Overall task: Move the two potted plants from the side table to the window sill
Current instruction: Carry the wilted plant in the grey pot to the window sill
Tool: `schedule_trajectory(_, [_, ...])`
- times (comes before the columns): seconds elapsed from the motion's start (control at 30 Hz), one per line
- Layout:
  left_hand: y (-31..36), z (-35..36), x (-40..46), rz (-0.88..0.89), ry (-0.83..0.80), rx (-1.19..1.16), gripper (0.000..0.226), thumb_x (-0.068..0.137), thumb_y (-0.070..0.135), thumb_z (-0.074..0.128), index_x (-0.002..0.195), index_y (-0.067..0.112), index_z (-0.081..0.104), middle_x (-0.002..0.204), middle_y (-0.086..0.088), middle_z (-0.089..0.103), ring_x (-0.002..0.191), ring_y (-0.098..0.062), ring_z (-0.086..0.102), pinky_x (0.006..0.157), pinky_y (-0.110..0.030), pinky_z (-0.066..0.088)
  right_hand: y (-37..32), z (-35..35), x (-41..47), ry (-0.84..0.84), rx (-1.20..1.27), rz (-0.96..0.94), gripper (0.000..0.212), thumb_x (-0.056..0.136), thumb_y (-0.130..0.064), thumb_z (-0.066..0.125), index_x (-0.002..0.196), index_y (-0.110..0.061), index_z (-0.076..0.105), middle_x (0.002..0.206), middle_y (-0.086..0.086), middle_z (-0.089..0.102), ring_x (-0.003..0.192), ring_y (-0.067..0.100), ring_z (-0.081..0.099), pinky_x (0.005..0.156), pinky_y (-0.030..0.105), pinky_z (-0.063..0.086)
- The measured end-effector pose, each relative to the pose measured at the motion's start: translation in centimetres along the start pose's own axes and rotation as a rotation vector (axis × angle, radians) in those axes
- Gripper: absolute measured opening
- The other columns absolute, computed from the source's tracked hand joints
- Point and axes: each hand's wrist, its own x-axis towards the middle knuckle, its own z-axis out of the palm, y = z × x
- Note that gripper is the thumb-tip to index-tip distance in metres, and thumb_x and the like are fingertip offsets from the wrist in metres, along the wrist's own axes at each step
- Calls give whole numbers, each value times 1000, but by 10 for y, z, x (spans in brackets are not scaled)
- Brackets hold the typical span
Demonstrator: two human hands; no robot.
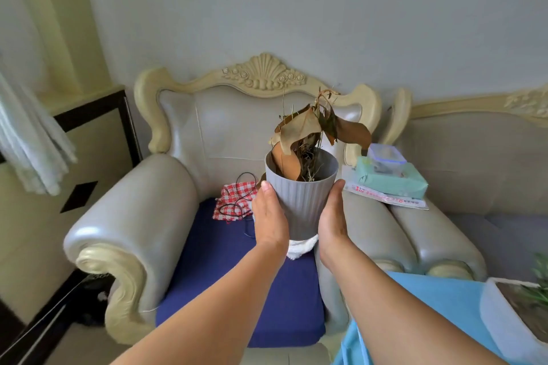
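In front of a cream armchair (237,133), held up in the air: a grey ribbed pot (301,195) with a dried plant of brown, curled leaves (314,127). On the pot's left wall, the left hand (271,216), fingers together, palm pressed flat against the ribs, thumb up near the rim. On the right wall, the right hand (333,216), pressed in the same flat way, thumb also near the rim. Both hands closed on the pot from two sides, pot upright, no contact with the chair below. Under the pot, on the blue seat cushion (243,290): a small white cloth (301,247), partly hidden by the pot and the wrists. Further back on the same cushion, a red checked cloth (237,198) with a thin black cord (234,204) lying over it. To the right, on the padded armrests between the armchair and a second sofa (474,157): a green pack of wipes (391,179) on top of a flat printed packet (385,195), and a clear plastic box (385,154) just behind. At the lower right edge, on a light blue cloth (430,299): a second plant in a white pot (510,320), only partly in view, green leaves blurred. At the left edge, a pale curtain (29,139) and a dark-framed cabinet (98,115).
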Motion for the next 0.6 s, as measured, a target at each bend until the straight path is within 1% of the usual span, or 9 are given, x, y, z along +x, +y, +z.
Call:
schedule_trajectory(0.1, [14, -24, 10, 2, 34, -27, 50, 88, 67, 17, 122, 39, 41, 128, 12, 40, 115, -5, 34, 99, -30, 25, -8, 31, -8, -43, 7, 24, 76, 84, -74, 16, 146, -33, 34, 150, 1, 43, 133, 21, 43, 113, 45, 32])
schedule_trajectory(0.13, [19, -31, 12, 16, 39, -23, 52, 88, 67, 17, 123, 40, 43, 128, 14, 41, 116, -4, 34, 100, -30, 25, -10, 40, -10, -52, 9, 40, 77, 83, -74, 17, 146, -31, 35, 149, 1, 44, 131, 21, 44, 111, 43, 33])
schedule_trajectory(0.17, [25, -41, 15, 29, 39, -23, 50, 86, 68, 17, 119, 42, 46, 128, 14, 44, 118, -5, 37, 102, -32, 28, -12, 51, -12, -65, 8, 54, 78, 84, -74, 18, 144, -29, 38, 147, 2, 46, 127, 20, 46, 107, 39, 36])
schedule_trajectory(0.2, [32, -49, 16, 39, 44, -24, 44, 85, 69, 18, 110, 48, 48, 128, 13, 47, 117, -7, 40, 101, -33, 30, -14, 61, -13, -80, 14, 65, 79, 84, -74, 19, 143, -26, 40, 144, 3, 49, 121, 20, 48, 100, 36, 37])
schedule_trajectory(0.27, [46, -68, 20, 61, 74, -27, 33, 85, 69, 18, 96, 53, 45, 126, 12, 47, 116, -8, 41, 98, -32, 30, -19, 83, -19, -119, 14, 80, 81, 83, -74, 21, 142, -23, 41, 142, 5, 51, 121, 23, 50, 94, 34, 38])
schedule_trajectory(0.37, [62, -98, 35, 83, 122, -24, 40, 87, 67, 16, 110, 48, 42, 129, 13, 43, 119, -8, 38, 101, -31, 26, -25, 122, -26, -157, 5, 64, 82, 83, -74, 20, 144, -22, 40, 145, 7, 49, 129, 25, 47, 105, 39, 38])
schedule_trajectory(0.47, [78, -132, 45, 114, 185, -19, 36, 92, 61, 14, 112, 47, 40, 124, 14, 41, 114, -8, 38, 95, -29, 26, -28, 164, -37, -207, -4, 36, 80, 85, -73, 18, 144, -22, 38, 148, 9, 44, 133, 26, 43, 111, 44, 35])
schedule_trajectory(0.53, [87, -162, 55, 138, 244, -24, 47, 94, 57, 13, 128, 39, 40, 125, 11, 41, 115, -9, 38, 97, -28, 26, -28, 197, -47, -264, -8, 23, 78, 85, -72, 17, 140, -22, 41, 140, 9, 51, 123, 27, 50, 107, 45, 40])
schedule_trajectory(0.6, [96, -186, 62, 144, 292, -34, 57, 95, 55, 14, 139, 28, 37, 124, 10, 41, 113, -7, 37, 96, -27, 25, -27, 224, -57, -302, -10, 7, 77, 85, -73, 18, 138, -22, 41, 126, 3, 55, 108, 22, 55, 102, 41, 43])
